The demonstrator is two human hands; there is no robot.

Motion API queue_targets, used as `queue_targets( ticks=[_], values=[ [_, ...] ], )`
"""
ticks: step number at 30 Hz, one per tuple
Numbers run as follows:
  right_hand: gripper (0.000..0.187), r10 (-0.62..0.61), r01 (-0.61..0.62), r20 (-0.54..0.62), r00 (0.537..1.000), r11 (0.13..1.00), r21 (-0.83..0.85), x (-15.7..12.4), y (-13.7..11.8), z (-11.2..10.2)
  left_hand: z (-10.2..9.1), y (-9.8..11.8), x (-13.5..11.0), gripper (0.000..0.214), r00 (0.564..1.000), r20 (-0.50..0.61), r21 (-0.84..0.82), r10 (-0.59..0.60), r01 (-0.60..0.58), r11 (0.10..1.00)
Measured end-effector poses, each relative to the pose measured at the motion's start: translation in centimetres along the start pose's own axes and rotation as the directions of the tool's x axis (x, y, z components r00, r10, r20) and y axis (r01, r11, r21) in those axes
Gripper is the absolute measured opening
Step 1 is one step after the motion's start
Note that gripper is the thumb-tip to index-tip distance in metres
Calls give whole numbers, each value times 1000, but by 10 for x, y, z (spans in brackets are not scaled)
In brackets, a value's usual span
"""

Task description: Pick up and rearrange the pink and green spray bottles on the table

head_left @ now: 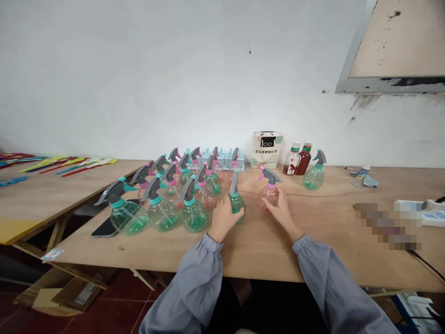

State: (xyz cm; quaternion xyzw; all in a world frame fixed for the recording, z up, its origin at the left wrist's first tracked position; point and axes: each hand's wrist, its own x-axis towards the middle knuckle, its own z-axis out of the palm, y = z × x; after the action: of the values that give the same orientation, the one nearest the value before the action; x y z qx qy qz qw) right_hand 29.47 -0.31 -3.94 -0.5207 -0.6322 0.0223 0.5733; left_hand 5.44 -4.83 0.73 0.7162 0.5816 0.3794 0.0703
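Note:
My left hand (pixel 225 215) is wrapped round a green spray bottle (pixel 238 204) with a grey trigger head, upright at the front of the table. To its right, my right hand (pixel 281 209) grips a pink spray bottle (pixel 267 197) by its round body, its pink trigger pointing left. Left of my hands stand several more spray bottles in rows, such as a green one (pixel 194 215) near the front and a pink one (pixel 206 194) behind it. Another green spray bottle (pixel 313 176) stands apart at the back right.
Along the wall are a paper bag (pixel 260 160) and two brown bottles (pixel 304 160). A phone (pixel 104 228) lies under the left bottles. At right are a small white bottle (pixel 363 171) and a power strip (pixel 410 206). Coloured strips (pixel 86 164) lie on the left table.

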Motion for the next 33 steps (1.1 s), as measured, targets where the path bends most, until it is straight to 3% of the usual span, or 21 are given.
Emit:
queue_targets(
  ticks=[3, 9, 13, 17, 20, 23, 25, 27, 29, 33],
  values=[
    [77, 13, -13, -1, 1000, 1000, -5, 0, -2, 0, 8, -4, 23, 66, 1000, 12, 10, 7, -7, 1000],
    [77, 15, -15, -4, 1000, 1000, -5, 0, -3, 0, 35, -11, 81, 80, 994, -49, -74, -102, 98, 992],
    [76, 13, -13, 4, 1000, 1000, -3, 0, -1, 0, 46, -14, 99, 86, 990, -62, -122, -129, 121, 985],
    [75, 5, -5, 5, 1000, 1000, -8, 0, -1, 0, 48, -10, 93, 88, 987, -113, -129, -111, 97, 987],
    [74, -3, 3, 7, 1000, 1000, -6, 1, -1, -1, 41, 0, 76, 87, 966, -243, -85, -89, 70, 994],
    [74, -4, 4, -11, 1000, 1000, -23, -2, -6, 0, 30, 17, 57, 74, 941, -332, -103, 72, -112, 988],
    [75, -11, 10, -22, 1000, 999, -38, -8, -13, 3, 26, 29, 49, 71, 931, -296, -177, 213, -273, 946],
    [72, -34, 34, 0, 999, 999, -34, -19, -24, 8, 26, 39, 44, 79, 935, -220, -286, 277, -334, 898],
    [67, -65, 66, 66, 996, 998, -11, -31, -35, 11, 27, 46, 41, 82, 955, -148, -385, 257, -295, 874],
    [70, -130, 121, 249, 960, 991, 52, -40, -44, 5, 27, 52, 38, 57, 982, -104, -480, 156, -187, 857]
  ],
)
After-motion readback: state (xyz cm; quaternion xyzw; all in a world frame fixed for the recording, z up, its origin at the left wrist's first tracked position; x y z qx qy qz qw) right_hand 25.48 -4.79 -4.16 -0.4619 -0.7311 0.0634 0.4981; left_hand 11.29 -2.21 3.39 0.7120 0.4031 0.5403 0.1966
